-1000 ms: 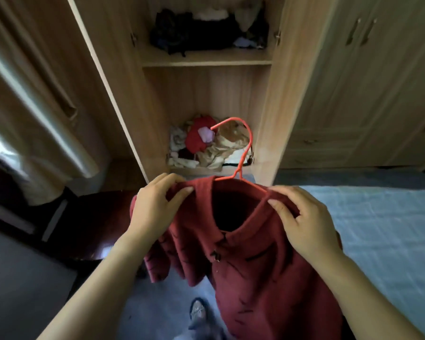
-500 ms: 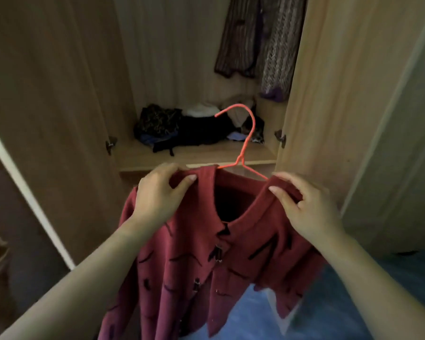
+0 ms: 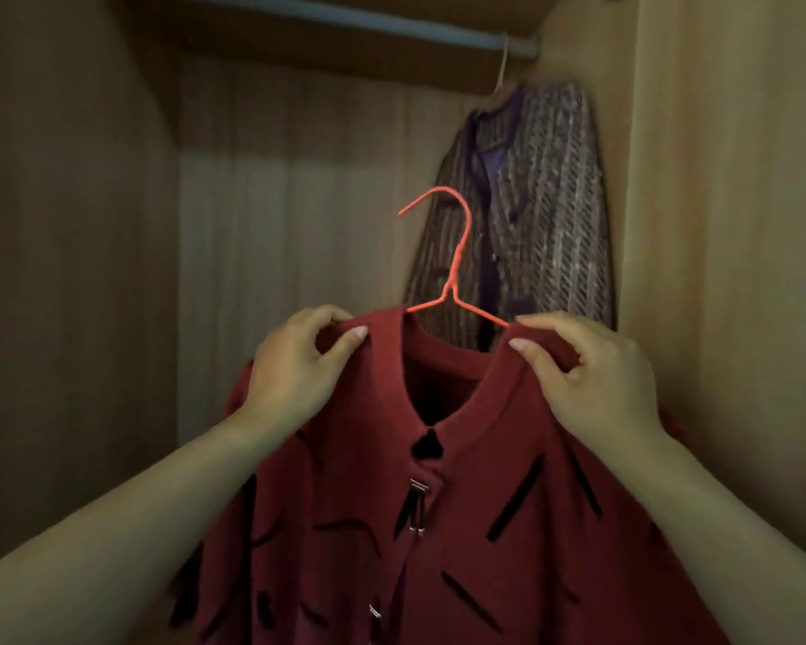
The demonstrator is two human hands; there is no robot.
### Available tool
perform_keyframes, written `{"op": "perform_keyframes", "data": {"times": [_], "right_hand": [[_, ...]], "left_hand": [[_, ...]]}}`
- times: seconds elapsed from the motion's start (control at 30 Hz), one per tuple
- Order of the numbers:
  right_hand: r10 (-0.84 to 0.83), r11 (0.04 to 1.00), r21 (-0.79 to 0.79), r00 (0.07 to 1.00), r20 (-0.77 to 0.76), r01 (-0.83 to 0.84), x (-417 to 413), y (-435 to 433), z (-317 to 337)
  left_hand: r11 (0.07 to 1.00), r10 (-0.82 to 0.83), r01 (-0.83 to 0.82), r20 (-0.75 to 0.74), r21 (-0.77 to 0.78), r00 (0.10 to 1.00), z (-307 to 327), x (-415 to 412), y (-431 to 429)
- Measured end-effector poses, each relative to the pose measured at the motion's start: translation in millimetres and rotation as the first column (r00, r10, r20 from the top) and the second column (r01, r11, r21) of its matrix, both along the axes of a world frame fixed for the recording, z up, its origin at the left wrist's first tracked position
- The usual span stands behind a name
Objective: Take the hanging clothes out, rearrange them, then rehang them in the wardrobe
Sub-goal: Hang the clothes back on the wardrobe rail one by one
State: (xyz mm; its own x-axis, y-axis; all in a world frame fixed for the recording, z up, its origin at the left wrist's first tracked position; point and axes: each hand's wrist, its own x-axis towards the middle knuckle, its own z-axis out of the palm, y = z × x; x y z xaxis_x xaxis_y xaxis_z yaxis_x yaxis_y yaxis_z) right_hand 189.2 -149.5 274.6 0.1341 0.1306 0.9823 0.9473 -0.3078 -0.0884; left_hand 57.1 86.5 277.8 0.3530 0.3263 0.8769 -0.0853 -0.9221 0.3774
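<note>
A dark red cardigan (image 3: 438, 528) with black dashes and metal clasps hangs on an orange wire hanger (image 3: 454, 263). My left hand (image 3: 299, 365) pinches its left shoulder and my right hand (image 3: 592, 374) pinches its right shoulder, holding it up inside the open wardrobe. The hanger's hook points left, well below the metal rail (image 3: 345, 20) at the top. A striped purple-brown knitted garment (image 3: 540, 202) hangs from the rail's right end, just behind the hanger.
The wardrobe's wooden left wall (image 3: 66, 272), back panel (image 3: 289, 249) and right wall (image 3: 727, 225) enclose the hanging space. The rail left of the knitted garment carries nothing in view.
I have lifted the red cardigan and my view has risen from the lower shelves up to the hanging rail. Both hands keep the same hold on the shoulders.
</note>
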Motion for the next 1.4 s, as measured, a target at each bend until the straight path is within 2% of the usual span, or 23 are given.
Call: {"op": "perform_keyframes", "data": {"times": [0.13,0.23,0.33,0.53,0.67,0.8,0.97,1.17,1.33,1.4], "right_hand": [[0.020,1.000,-0.007,0.997,0.074,-0.019,63.7,41.8,61.6],[-0.052,0.994,-0.084,0.984,0.171,0.067,103.4,67.0,102.1],[-0.130,0.984,-0.083,0.959,0.253,0.156,135.3,92.8,138.4],[-0.232,0.972,0.087,0.945,0.232,0.217,193.9,135.5,203.0],[-0.310,0.948,0.137,0.930,0.197,0.287,226.5,153.1,247.4],[-0.411,0.906,0.202,0.889,0.203,0.373,245.8,163.3,302.2],[-0.509,0.853,0.244,0.837,0.199,0.461,261.1,175.6,375.1],[-0.569,0.818,0.203,0.807,0.155,0.538,274.0,184.0,437.4],[-0.600,0.800,0.078,0.791,0.119,0.595,299.0,210.7,440.4],[-0.671,0.740,0.083,0.724,0.158,0.668,302.9,216.1,427.3]], "left_hand": [[0.997,-0.054,0.051,0.059,0.053,0.997,55.4,73.6,51.5],[0.993,-0.114,0.110,0.115,0.037,0.987,90.3,125.8,88.5],[0.986,-0.165,0.161,0.185,0.034,0.969,124.1,176.3,122.6],[0.970,-0.214,0.176,0.246,0.169,0.945,196.2,262.4,167.0],[0.957,-0.220,0.157,0.254,0.245,0.942,244.2,310.1,189.8],[0.915,-0.331,0.243,0.257,0.322,0.908,283.8,344.9,190.9],[0.886,-0.388,0.301,0.207,0.354,0.898,316.1,382.9,183.2],[0.906,-0.341,0.272,0.179,0.325,0.923,346.8,413.2,190.4],[0.920,-0.330,0.274,0.182,0.279,0.926,336.1,435.5,194.6],[0.918,-0.338,0.283,0.175,0.277,0.925,322.9,442.6,192.6]]}}
